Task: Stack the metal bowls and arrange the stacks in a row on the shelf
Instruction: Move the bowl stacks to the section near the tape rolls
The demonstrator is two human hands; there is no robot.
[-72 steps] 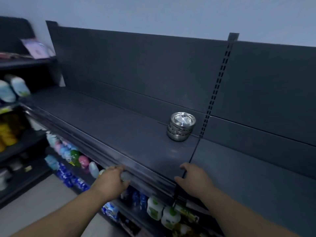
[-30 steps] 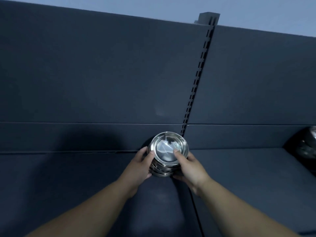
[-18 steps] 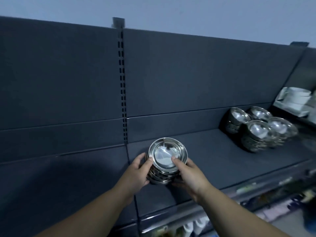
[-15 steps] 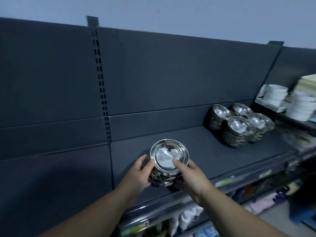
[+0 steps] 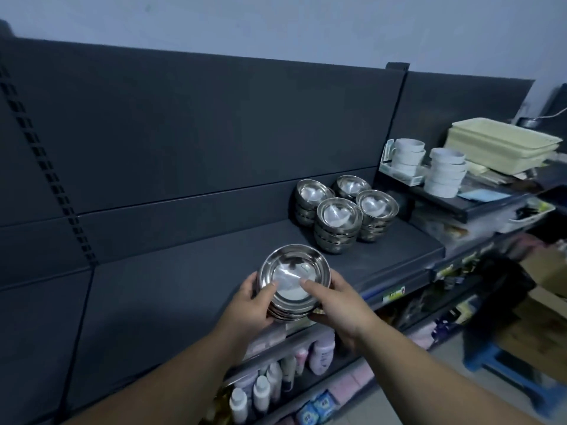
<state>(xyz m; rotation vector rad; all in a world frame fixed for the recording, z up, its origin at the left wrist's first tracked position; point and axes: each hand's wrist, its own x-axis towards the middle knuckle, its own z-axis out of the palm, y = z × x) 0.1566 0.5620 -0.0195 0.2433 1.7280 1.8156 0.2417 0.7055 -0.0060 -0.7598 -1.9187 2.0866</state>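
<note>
Someone is holding a bowl stack [image 5: 294,283] at the shelf's [image 5: 184,286] front edge.
Left hand [image 5: 251,305] and right hand [image 5: 334,302] are clasping its sides, thumbs over the rim; the slick, stiff steel likely wants support underneath.

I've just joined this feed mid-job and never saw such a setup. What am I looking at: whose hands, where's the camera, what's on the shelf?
No machine here: a person works bare-handed. The one picture comes from a camera worn on their head, looking forward and down. The left hand and right hand grip a stack of metal bowls from both sides, near the front of a dark shelf. Further right on it stand four more bowl stacks, clustered together. Beyond them sit white cups and cream trays.
</note>
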